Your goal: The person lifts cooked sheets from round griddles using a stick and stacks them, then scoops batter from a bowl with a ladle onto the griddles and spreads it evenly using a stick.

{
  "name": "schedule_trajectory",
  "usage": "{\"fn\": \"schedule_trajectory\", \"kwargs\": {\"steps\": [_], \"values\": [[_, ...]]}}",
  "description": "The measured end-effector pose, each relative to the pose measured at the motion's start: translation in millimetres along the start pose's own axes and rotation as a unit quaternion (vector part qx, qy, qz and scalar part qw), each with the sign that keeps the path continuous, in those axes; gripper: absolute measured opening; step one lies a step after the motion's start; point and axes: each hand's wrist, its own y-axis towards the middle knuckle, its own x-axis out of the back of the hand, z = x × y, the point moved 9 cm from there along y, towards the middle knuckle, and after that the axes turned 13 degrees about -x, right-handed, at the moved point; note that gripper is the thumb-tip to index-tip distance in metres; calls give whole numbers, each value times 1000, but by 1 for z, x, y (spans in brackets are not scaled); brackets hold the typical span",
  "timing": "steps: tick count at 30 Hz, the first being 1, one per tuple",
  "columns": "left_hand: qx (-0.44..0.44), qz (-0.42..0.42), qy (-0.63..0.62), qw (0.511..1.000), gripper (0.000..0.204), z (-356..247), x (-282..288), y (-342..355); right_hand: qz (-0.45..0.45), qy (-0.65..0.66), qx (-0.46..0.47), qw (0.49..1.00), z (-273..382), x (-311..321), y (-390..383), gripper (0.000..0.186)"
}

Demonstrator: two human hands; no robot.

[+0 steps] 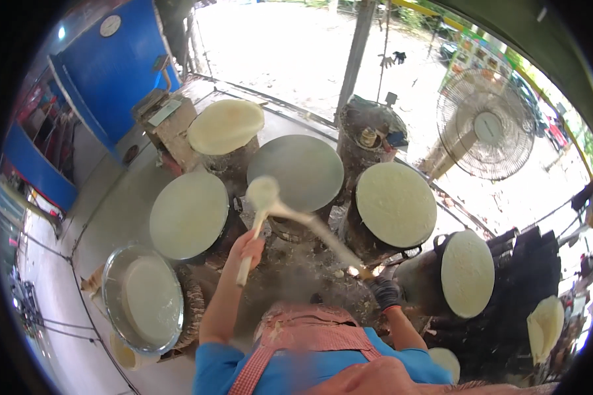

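Note:
My bare left hand (249, 248) is wrapped round the handle of a ladle (262, 191), whose pale round end is blurred over the near left edge of a round grey griddle (303, 158). My right hand (383, 291), in a dark glove, grips a long wooden stick (324, 238). The stick slants up and left, and its far end appears to meet the ladle; whether they touch I cannot tell. Left of the griddle is another round pan coated with pale batter (188, 217). To the right, a bumpy pale sheet (396, 204) covers a third pan.
A metal tub of white batter (153, 299) stands at the left. A pale round sheet (227, 125) lies on a stand at the back left, another (468, 273) at the right beside dark corrugated panels (520, 296). A large fan (487, 128) stands at the back right.

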Motion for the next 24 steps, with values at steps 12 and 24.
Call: {"fn": "schedule_trajectory", "kwargs": {"steps": [12, 24], "values": [[-218, -148, 692, 672, 42, -129, 42, 264, 16, 215, 38, 976, 146, 1, 157, 35], [-219, -132, 845, 470, 67, -225, 28, 300, 15, 268, -18, 963, 162, -25, 214, 29]]}}
